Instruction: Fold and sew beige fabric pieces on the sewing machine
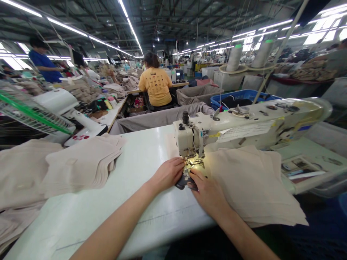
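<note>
Nearest, the right hand [206,189] reaches in with fingers bent and slightly spread, fingertips at a small dark piece with pale patches [186,179]; the left hand [171,171] lies low on its other side, fingers together. Whether either grips it, I cannot tell. The piece sits on the desk [146,155] just before the lit needle area of the sewing machine [230,126], whose head overhangs the fingertips. A beige fabric stack [249,187] crowds the right forearm; a 2nd fabric pile [81,164] lies well left. Beyond the machine stand a blue basket [245,94], a grey cloth-lined bin [162,115] and 2 thread cones [234,59]. Farther off sits 1 person in yellow [157,86].
</note>
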`<state>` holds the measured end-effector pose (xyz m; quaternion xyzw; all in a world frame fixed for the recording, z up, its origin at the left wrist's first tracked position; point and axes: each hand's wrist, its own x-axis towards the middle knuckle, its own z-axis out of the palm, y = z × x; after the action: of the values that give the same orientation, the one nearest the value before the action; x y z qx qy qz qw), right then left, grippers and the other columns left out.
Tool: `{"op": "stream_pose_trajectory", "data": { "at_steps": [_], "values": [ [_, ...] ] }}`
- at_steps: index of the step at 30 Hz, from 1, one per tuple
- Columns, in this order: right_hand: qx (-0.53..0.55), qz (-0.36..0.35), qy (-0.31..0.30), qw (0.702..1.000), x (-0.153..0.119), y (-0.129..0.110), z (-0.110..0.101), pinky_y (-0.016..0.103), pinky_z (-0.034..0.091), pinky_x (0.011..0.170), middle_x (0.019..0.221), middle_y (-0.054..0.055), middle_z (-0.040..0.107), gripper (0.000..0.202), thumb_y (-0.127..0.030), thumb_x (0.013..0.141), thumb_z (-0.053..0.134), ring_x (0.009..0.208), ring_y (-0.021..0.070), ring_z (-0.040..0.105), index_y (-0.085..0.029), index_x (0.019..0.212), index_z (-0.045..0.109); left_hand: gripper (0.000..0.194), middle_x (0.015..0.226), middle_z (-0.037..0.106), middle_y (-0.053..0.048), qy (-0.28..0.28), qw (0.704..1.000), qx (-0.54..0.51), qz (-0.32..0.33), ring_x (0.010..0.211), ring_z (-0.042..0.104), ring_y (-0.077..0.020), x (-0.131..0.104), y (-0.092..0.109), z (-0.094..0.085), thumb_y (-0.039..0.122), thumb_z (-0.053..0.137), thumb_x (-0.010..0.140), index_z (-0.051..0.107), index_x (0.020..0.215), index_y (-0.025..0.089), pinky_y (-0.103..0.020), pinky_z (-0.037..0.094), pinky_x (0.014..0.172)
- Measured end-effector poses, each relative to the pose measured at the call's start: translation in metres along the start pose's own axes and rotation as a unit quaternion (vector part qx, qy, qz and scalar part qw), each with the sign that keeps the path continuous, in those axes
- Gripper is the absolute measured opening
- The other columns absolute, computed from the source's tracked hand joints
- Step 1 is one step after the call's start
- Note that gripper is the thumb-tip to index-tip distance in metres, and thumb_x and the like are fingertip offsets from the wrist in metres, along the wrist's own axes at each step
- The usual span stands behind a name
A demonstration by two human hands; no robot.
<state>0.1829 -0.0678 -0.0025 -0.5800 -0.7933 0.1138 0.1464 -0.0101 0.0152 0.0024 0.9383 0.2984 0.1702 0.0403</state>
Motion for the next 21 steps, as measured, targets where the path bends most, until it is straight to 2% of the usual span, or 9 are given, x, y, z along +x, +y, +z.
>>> {"op": "stream_pose_trajectory", "data": {
  "at_steps": [4, 11, 21],
  "values": [
    [0.000, 0.003, -0.004, 1.000, 0.0002, -0.0004, 0.0010, 0.036, 0.059, 0.083, 0.148, 0.006, 0.056, 0.036, -0.020, 0.097, 0.053, 0.097, 0.0232, 0.073, -0.020, 0.131, 0.062, 0.031, 0.124, 0.067, -0.012, 0.004, 1.000, 0.005, -0.004, 0.121, 0.059, -0.0249, 0.0003, -0.0005, 0.0008, 0.019, 0.042, 0.100, 0.063, 0.122, 0.015, -0.041, 0.052, 0.107],
    [0.016, 0.001, 0.003, 1.000, 0.0009, -0.0012, -0.0018, 0.036, 0.059, 0.082, 0.146, 0.005, 0.058, 0.034, -0.019, 0.096, 0.052, 0.097, 0.0230, 0.073, -0.021, 0.129, 0.063, 0.031, 0.128, 0.065, -0.013, 0.024, 0.999, 0.006, -0.049, 0.119, 0.061, -0.0258, -0.0033, -0.0011, 0.0061, 0.021, 0.047, 0.099, 0.061, 0.126, 0.015, -0.043, 0.052, 0.105],
    [0.032, 0.005, -0.016, 0.999, 0.0016, 0.0002, -0.0016, 0.036, 0.057, 0.082, 0.146, 0.006, 0.057, 0.039, -0.019, 0.094, 0.048, 0.095, 0.0232, 0.073, -0.021, 0.130, 0.063, 0.034, 0.134, 0.063, -0.012, 0.018, 0.999, 0.021, -0.041, 0.122, 0.060, -0.0257, -0.0062, 0.0000, 0.0064, 0.022, 0.044, 0.100, 0.059, 0.130, 0.016, -0.045, 0.051, 0.107]
  ]
}}
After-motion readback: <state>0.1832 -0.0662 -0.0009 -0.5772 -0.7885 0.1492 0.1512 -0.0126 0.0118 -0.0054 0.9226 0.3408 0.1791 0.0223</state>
